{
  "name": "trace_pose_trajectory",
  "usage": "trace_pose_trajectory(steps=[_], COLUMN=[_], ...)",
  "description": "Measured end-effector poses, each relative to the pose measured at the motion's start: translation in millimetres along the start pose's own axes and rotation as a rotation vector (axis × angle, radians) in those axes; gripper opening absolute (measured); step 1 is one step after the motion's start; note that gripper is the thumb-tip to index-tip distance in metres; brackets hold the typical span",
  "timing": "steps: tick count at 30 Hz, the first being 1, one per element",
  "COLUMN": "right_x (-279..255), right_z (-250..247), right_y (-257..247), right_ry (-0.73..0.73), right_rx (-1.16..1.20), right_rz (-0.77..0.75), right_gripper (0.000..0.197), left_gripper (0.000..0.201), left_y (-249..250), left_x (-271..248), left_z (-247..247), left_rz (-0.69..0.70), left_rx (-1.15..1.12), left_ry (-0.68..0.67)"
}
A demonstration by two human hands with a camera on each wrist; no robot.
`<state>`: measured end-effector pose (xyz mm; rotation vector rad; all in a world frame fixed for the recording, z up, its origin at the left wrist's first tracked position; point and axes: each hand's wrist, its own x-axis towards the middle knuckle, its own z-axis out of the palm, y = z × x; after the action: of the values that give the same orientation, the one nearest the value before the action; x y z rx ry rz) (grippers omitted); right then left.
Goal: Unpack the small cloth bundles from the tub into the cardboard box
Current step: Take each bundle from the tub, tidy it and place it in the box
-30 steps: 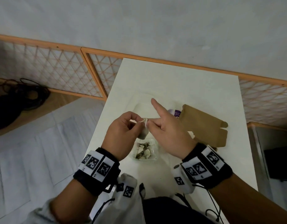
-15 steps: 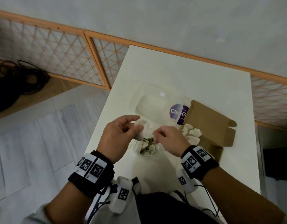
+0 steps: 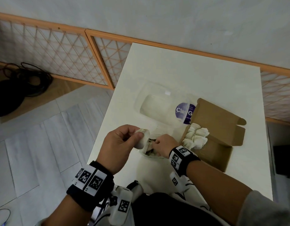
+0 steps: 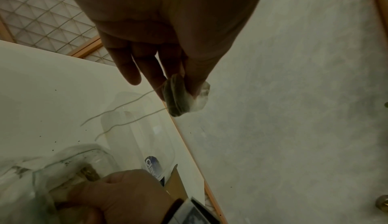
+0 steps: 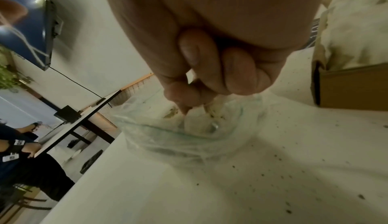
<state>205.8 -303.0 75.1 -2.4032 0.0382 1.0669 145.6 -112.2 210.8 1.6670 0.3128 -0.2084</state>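
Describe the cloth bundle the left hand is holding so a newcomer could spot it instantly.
Start at the white rectangular table and find the small clear plastic tub at its near edge, left of the open brown cardboard box. Just above the tub, the left hand pinches one small off-white cloth bundle. Unlike the bundles in the tub or box, it hangs in the air.

Purple round label [image 3: 185, 113] on clear lid [image 3: 157, 103], reads "Cla" and "G" (rest hidden, small print unreadable)

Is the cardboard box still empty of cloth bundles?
No: in the head view several white cloth bundles already sit in the open cardboard box.
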Motion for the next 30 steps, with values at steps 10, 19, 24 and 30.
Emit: trace_pose_trajectory(steps=[10,19,24,30], right_x=[-73.2,-151.3,-168.4,-172.3], right_z=[-53.6,-113.1,-118.8,-112.0], right_y=[17.6,14.8,13.4,19.9], right_ry=[0.217,0.220,0.212,0.309], right_rx=[0.069,0.520,0.625,0.639], right_rz=[-0.313,-0.373,-0.407,-0.499], right_gripper=[0.015,0.012,0.012,0.026], left_gripper=[0.007,0.011,0.011,0.021], left_y=[1.2,20.9,41.7,47.4], left_x=[7.8,5.7,-2.6,-9.3], left_z=[2.4,28.4,51.5,62.8], left_rz=[0.015,0.029,0.234,0.378], left_rx=[0.053,0.063,0.056,0.226], left_ry=[0.007,-0.299,-0.438,-0.354])
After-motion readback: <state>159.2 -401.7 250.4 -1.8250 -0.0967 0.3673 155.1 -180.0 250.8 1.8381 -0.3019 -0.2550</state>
